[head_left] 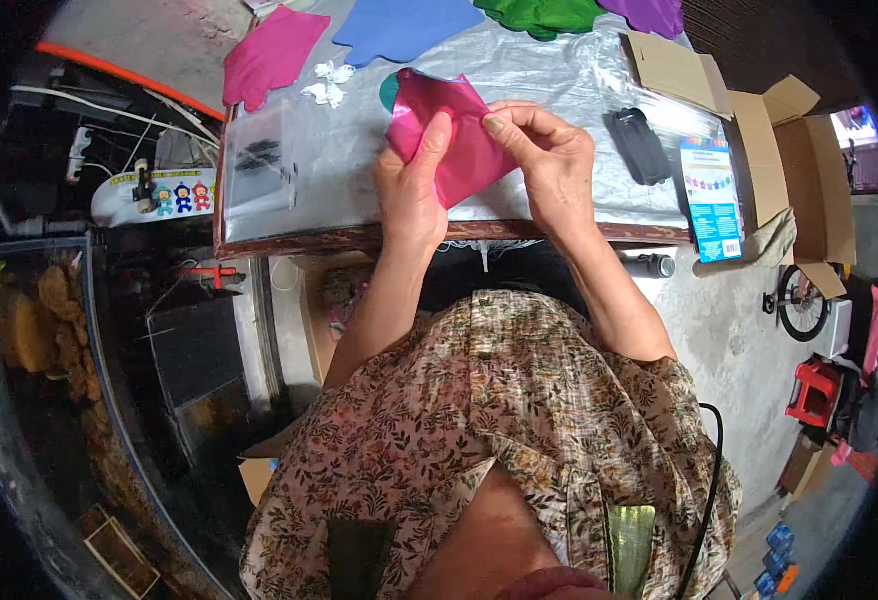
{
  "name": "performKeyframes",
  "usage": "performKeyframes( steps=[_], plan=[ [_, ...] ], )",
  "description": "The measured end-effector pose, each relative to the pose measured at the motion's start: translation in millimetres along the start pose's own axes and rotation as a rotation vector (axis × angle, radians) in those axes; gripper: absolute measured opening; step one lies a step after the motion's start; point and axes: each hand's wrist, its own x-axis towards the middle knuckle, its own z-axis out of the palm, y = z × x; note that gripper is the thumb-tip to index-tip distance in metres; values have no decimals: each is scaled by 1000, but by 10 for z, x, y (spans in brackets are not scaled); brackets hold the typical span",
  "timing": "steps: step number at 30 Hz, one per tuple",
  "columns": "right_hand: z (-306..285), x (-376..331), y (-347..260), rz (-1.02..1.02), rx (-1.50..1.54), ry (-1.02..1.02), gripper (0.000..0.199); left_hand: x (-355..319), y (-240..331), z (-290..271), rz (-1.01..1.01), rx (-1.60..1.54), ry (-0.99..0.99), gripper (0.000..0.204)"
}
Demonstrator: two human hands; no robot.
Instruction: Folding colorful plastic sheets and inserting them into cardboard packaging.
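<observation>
Both my hands hold a magenta paper sheet just above the near edge of a table covered in clear plastic. My left hand grips the sheet's left side with the thumb on top. My right hand pinches its right edge between thumb and fingers. The sheet is folded or creased, and a teal piece peeks out behind it.
On the table lie pink, blue, green and purple paper shapes, small white cutouts, a clear bag, a black object and a printed card. Cardboard boxes stand right. A glass tank is at left.
</observation>
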Motion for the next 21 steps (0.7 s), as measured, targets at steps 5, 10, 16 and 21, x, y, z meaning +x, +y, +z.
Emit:
performKeyframes(
  steps=[5,10,16,21],
  plan=[
    [2,-31,2,-10,-45,-1,10,6,75,27,-47,55,6,28],
    [-89,62,-143,99,-29,-70,12,2,122,44,-45,47,9,25],
    [-306,303,-98,238,13,-296,17,-9,115,37,-71,78,-14,25],
    [-329,328,-45,235,5,-328,18,-27,99,39,-68,120,-34,26]
  ],
)
